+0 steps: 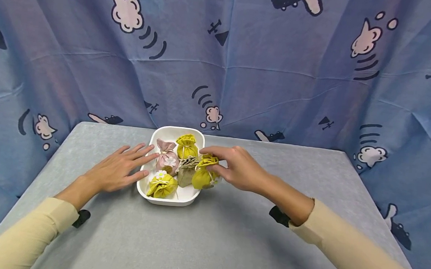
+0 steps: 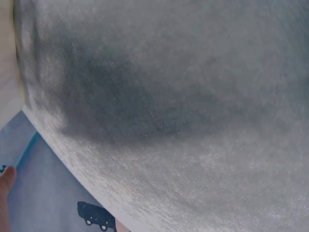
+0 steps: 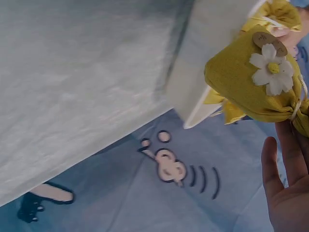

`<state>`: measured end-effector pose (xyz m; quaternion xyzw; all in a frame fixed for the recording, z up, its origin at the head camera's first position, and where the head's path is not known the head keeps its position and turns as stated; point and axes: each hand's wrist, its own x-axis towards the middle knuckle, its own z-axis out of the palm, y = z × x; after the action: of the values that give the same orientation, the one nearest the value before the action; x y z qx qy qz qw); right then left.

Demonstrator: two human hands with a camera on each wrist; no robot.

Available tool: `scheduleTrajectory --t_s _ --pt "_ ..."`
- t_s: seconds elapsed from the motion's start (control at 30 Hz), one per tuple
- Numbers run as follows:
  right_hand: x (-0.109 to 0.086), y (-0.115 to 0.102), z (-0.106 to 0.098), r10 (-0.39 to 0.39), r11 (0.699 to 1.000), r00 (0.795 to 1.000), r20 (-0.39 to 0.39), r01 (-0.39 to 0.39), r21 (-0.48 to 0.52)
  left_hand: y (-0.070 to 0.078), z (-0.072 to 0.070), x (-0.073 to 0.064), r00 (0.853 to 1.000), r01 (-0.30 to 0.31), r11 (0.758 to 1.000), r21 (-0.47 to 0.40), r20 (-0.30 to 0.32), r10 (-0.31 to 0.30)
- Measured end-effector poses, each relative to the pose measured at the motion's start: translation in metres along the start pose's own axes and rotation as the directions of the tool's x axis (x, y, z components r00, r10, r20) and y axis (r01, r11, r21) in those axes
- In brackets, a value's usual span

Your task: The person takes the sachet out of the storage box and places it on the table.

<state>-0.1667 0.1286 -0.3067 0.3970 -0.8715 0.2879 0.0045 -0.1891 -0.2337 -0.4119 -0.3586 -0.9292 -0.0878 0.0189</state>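
Observation:
My right hand [image 1: 241,169] pinches a yellow drawstring sachet [image 1: 201,178] by its gathered neck, over the right rim of a white tray [image 1: 172,202]. In the right wrist view a white flower and a small round tag show on this sachet's side. With fingers spread, my left hand [image 1: 115,170] lies at the tray's left rim, fingertips reaching over the edge. Inside the tray are a pink sachet [image 1: 165,156] with a white flower, a beige sachet [image 1: 186,174], a yellow sachet [image 1: 187,148] at the back and another yellow sachet [image 1: 161,187] at the front.
The tray stands on a table with a grey cloth [image 1: 209,241], near its back edge. A blue patterned curtain [image 1: 254,100] hangs behind and along both sides. The left wrist view shows mostly the grey table cloth [image 2: 217,183] and shadow.

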Motion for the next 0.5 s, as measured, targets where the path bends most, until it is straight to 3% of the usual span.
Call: scheduleTrajectory --t_s 0.5 --pt "-0.030 0.038 -0.013 0.130 0.991 0.990 -0.045 -0.131 -0.017 0.001 0.001 0.001 1.000 -0.009 1.000 0.023 -0.010 0.009"
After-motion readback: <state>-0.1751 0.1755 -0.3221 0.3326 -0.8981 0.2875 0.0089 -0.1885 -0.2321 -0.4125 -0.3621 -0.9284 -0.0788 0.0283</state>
